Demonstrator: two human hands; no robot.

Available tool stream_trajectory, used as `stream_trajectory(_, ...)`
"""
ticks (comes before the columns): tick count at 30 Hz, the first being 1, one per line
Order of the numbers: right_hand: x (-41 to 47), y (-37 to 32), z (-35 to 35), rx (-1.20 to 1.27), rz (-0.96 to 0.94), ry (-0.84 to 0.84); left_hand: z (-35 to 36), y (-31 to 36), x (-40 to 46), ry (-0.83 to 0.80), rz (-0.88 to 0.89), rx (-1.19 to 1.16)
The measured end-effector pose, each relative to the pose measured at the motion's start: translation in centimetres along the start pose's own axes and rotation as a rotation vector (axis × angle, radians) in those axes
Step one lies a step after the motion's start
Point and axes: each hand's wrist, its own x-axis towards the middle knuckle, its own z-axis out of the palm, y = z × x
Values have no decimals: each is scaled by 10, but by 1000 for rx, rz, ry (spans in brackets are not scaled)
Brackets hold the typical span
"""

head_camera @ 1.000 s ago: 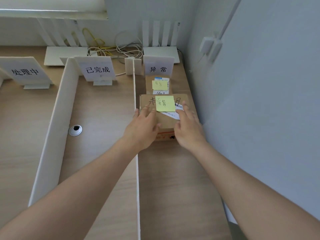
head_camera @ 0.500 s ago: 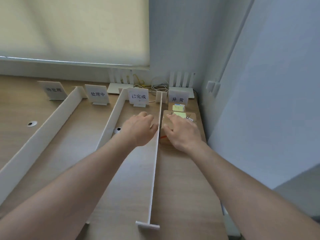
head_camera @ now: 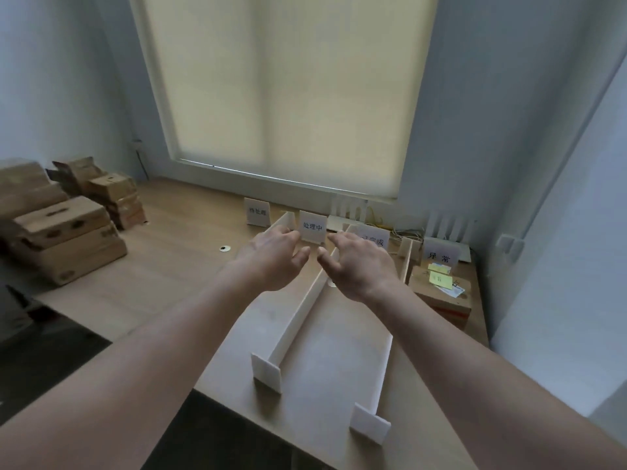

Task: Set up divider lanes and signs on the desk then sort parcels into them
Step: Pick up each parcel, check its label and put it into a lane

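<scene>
Both hands are hanging in the air over the middle lanes, holding nothing: left hand and right hand are showing loose, relaxed fingers, thumbs nearly meeting. 2 parcels are sitting in the lane along the right edge of the table, behind the sign reading 异常; the nearer parcel is carrying a yellow note on top, and only a smaller yellow-noted top is showing of the farther one. The unsorted stack of parcels is lying at the far left edge of the table, well apart from both hands, with the left hand nearer. The boxes' long axes are running roughly along the table's left edge, broad faces up. The white divider under the hands is running from the front edge toward the back. Judgement: the next pick is calling for a leftward reach to that stack.
</scene>
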Motion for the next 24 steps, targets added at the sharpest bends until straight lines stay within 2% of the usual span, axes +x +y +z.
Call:
stream_trajectory(6, 27, -132, 5, 29, -157, 32, -55, -121, -55, 14, -163, 25)
stream_trajectory(12, 58, -291, 39, 62, -269, 18, -98, -264, -113, 51, -270, 75)
stream_trajectory(18, 91, -433, 89, 106, -365, -22, -107, -398, -149, 78, -335, 75)
stream_trajectory(24, 143, -530, 150, 184, -423, -74, -107, -510, -154, 49, -419, 36)
